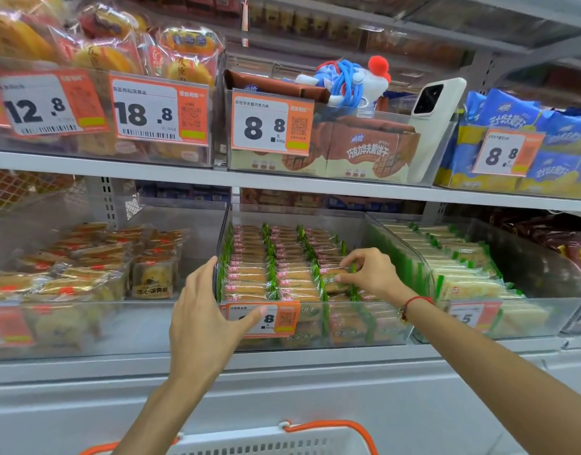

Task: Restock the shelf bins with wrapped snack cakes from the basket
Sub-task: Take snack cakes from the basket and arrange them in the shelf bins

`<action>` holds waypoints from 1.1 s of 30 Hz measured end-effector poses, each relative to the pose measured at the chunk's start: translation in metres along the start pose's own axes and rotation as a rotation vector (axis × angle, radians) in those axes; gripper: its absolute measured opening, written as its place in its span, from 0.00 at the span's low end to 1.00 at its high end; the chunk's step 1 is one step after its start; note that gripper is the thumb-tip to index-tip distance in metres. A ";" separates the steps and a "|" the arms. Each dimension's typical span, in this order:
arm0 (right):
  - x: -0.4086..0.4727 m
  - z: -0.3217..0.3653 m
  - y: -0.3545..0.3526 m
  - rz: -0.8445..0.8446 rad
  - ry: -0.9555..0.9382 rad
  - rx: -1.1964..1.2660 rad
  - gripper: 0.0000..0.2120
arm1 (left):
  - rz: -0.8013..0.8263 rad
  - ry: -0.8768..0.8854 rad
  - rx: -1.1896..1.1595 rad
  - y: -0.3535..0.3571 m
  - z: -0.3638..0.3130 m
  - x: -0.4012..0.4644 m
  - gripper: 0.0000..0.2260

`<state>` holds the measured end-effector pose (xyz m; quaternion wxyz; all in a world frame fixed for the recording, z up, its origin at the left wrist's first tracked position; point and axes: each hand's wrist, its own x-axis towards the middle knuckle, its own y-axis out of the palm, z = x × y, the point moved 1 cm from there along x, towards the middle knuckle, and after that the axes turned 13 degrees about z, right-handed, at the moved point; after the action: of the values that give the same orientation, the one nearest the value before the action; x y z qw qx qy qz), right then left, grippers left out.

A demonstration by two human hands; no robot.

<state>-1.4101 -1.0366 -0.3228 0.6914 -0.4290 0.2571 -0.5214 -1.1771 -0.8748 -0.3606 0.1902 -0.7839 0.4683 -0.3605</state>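
A clear plastic bin (pixel 315 339) on the lower shelf holds rows of green-edged wrapped snack cakes (pixel 259 274). My left hand (pixel 207 320) grips the bin's front left corner, thumb across the orange price tag (pixel 266 318). My right hand (pixel 371 274) reaches into the bin's right side and pinches one wrapped snack cake (pixel 330 278) lying on top of the front row. The white basket (pixel 276 441) with orange handles shows at the bottom edge; its contents are hidden.
A bin of yellow pastry packs (pixel 85 277) sits to the left, a bin of pale green-wrapped cakes (pixel 463 274) to the right. On the upper shelf, a white phone (pixel 433 103) and a blue-and-red plush toy (pixel 351 77) rest in the chocolate wafer bin.
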 end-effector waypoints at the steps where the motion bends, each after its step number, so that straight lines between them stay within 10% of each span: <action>1: 0.000 0.001 0.000 0.003 0.006 -0.009 0.11 | 0.004 0.006 -0.003 -0.001 0.000 0.000 0.45; 13: -0.011 0.018 -0.002 0.012 -0.056 -0.489 0.11 | 0.017 -0.014 -0.007 -0.003 -0.005 0.000 0.43; 22: -0.070 0.043 -0.008 -0.184 -0.260 -0.259 0.07 | -0.012 0.108 -0.028 -0.005 -0.008 -0.012 0.40; 26: -0.117 0.047 0.023 0.049 -0.369 -0.186 0.07 | 0.031 0.222 -0.038 -0.007 -0.007 -0.052 0.31; 33: -0.159 0.021 0.123 0.782 -0.230 -0.491 0.12 | 0.670 0.074 0.507 0.010 0.036 -0.118 0.19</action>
<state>-1.3832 -0.8695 -0.4325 0.7379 -0.5057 0.4367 -0.0951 -1.1918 -0.7784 -0.4372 0.4670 -0.5031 0.6004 -0.4103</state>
